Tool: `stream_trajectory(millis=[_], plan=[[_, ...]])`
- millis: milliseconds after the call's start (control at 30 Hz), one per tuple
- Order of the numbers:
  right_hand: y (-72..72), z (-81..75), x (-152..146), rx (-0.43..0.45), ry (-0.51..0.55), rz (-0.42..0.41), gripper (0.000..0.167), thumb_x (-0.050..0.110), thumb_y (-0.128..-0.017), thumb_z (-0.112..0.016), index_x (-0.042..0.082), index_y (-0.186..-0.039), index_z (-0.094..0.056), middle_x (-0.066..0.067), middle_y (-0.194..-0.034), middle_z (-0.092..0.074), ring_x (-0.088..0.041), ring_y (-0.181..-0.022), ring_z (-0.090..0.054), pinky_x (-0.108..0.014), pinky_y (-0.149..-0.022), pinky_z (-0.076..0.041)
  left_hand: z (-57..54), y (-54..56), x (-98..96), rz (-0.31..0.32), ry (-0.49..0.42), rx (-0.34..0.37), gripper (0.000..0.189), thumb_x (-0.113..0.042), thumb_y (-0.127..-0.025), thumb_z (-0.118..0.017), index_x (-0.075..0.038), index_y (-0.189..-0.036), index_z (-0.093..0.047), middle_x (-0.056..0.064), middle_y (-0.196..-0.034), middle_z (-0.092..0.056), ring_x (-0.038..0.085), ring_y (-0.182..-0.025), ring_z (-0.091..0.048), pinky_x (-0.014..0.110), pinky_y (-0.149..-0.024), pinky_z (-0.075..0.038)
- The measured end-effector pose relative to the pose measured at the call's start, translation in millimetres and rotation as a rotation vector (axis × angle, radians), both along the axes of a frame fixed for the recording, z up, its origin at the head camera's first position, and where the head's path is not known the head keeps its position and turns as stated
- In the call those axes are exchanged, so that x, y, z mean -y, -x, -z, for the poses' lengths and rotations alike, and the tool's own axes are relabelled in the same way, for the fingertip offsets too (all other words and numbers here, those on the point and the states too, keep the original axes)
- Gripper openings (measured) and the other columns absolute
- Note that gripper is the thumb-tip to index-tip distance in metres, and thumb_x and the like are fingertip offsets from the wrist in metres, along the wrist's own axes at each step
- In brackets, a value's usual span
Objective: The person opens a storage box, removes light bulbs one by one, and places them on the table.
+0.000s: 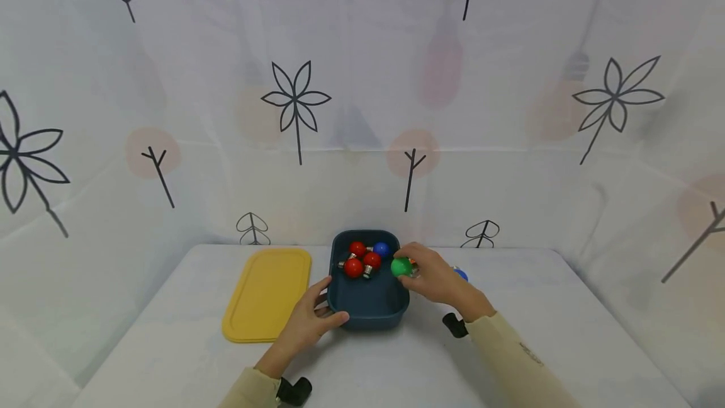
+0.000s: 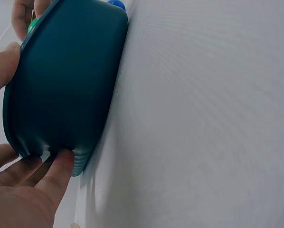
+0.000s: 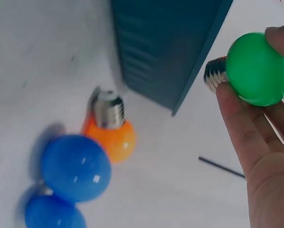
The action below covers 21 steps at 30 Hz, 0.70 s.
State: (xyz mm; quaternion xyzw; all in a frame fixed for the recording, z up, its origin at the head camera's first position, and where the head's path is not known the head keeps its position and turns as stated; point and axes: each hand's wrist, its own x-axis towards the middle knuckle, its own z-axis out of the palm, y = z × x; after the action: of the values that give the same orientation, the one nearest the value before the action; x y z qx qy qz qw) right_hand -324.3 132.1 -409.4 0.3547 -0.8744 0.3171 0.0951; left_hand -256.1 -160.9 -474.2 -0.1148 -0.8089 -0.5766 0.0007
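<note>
The left hand (image 1: 308, 323) held the box (image 1: 368, 302) by its near left corner, fingers (image 2: 61, 173) and thumb against its sides, likely so it would not slide. The right hand (image 1: 433, 274) pinched the green bulb (image 1: 401, 267) by its round part, above the box's right edge, perhaps to clear the wall. Three red bulbs (image 1: 354, 267) and a blue bulb (image 1: 381, 249) lay at the far end, so the near end had room. An orange bulb (image 3: 120, 140) sat outside on the tabletop (image 1: 192, 320), within easy reach.

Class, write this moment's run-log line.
left hand: grips teal bin | right hand: holds green bulb | inside bin: red bulbs, blue bulb
</note>
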Motion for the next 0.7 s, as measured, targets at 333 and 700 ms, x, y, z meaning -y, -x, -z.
stream_trajectory(millis=[333,700], plan=[[-4.7,4.3,-33.4,-0.067,0.011,0.084,0.037,0.010,-0.082,-0.074,0.013,-0.117,-0.062,0.005,-0.115,-0.055,-0.011,-0.093,-0.056,-0.032,-0.079,-0.056,-20.0,-13.3,-3.6,0.019,-0.014,0.015,0.088,-0.027,-0.081,-0.078,-0.004,-0.150,-0.026,0.024,-0.151,-0.026,0.044,-0.129,-0.041,0.048,-0.099,-0.044],[-9.6,12.2,-73.2,-0.043,0.039,0.230,0.038,0.008,-0.081,-0.074,0.009,-0.117,-0.060,-0.003,-0.116,-0.056,-0.020,-0.100,-0.057,-0.042,-0.085,-0.055,-0.4,-1.3,-0.6,0.009,-0.018,-0.010,0.087,-0.028,-0.081,-0.078,-0.011,-0.150,-0.028,0.019,-0.153,-0.027,0.040,-0.130,-0.042,0.045,-0.098,-0.045]])
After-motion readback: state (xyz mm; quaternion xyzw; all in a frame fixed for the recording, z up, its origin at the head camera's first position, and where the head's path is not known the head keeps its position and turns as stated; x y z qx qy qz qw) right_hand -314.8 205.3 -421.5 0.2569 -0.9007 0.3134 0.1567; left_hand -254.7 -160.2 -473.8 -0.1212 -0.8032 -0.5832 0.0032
